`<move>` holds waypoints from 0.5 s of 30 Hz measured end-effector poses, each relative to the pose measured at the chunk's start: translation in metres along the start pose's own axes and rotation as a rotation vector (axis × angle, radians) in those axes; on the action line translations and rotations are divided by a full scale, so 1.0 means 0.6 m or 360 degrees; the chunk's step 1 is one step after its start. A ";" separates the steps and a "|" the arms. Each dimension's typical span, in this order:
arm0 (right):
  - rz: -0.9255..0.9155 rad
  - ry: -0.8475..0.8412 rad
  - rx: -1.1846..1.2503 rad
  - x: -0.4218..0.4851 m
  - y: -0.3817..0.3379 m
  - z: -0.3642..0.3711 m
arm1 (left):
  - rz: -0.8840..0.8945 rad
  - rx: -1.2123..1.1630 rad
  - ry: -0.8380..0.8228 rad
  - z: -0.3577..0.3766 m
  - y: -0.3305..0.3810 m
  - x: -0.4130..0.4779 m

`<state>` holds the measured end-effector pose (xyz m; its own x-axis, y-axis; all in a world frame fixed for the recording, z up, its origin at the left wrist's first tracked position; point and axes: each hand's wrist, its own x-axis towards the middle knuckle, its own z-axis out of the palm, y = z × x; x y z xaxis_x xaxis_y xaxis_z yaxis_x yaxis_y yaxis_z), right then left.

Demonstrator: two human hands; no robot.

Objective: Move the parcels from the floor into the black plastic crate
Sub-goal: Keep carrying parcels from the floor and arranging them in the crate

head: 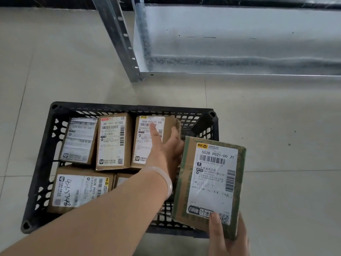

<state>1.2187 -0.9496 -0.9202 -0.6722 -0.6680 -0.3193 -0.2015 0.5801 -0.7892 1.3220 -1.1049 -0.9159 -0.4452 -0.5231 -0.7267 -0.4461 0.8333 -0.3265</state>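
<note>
Nearest, the right hand (227,237) holds a brown parcel with green tape (212,182) by its near end only, thumb (215,224) pressed on the label and the other fingers curled underneath. This parcel is off the floor and tilted over the near right corner of the black crate (42,163), not yet inside it.

The left hand (166,150), a pale bracelet (167,182) on its wrist, reaches across the crate. Its fingers (154,131) are straight and apart, resting on the back-right parcel (144,145) without gripping it.

Five parcels show in the crate: three in the back row, two in front, one of those mostly hidden under the arm. Bare mesh (164,209) shows along the right side.

Beyond lie the tiled floor (276,117) and a metal shelf (239,39).

Risks, as I judge them:
- Held at one end, the parcel could swing down or slip as it is lowered.
- Its far edge may catch the crate rim.
- The free strip looks narrow, so the parcel might wedge or land on the left hand if that hand is not drawn clear.
</note>
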 end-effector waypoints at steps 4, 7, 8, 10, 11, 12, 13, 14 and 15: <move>0.0145 0.0087 0.0094 -0.042 -0.007 0.003 | -0.0054 -0.0255 -0.0002 0.020 0.007 0.028; 0.0229 0.0046 0.0022 -0.041 -0.009 0.002 | -0.0076 -0.0437 0.0148 0.043 0.007 0.022; 0.0239 0.0021 -0.0050 -0.045 -0.011 0.003 | -0.0067 -0.0516 0.0245 0.057 0.005 0.017; 0.0325 0.0000 -0.0036 -0.044 -0.007 -0.005 | -0.0091 -0.0719 0.0413 0.084 0.000 -0.012; 0.0359 -0.0036 0.0003 -0.040 -0.004 -0.012 | -0.0151 -0.0871 0.0566 0.093 -0.003 -0.033; 0.0386 -0.0081 0.0075 -0.039 -0.005 -0.015 | -0.0231 -0.1049 0.0736 0.101 0.003 -0.050; 0.0428 -0.0159 0.0147 -0.042 -0.010 -0.018 | -0.0319 -0.1312 0.0853 0.098 0.005 -0.081; 0.0450 -0.0217 0.0179 -0.045 -0.012 -0.021 | -0.0363 -0.1732 0.0906 0.103 0.016 -0.104; 0.0456 -0.0266 0.0129 -0.048 -0.016 -0.024 | -0.0356 -0.2136 0.0826 0.101 0.024 -0.130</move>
<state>1.2300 -0.9289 -0.8961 -0.5659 -0.5545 -0.6102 0.0402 0.7207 -0.6921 1.3974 -1.0412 -0.9002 -0.3653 -0.8639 -0.3466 -0.7882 0.0889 0.6090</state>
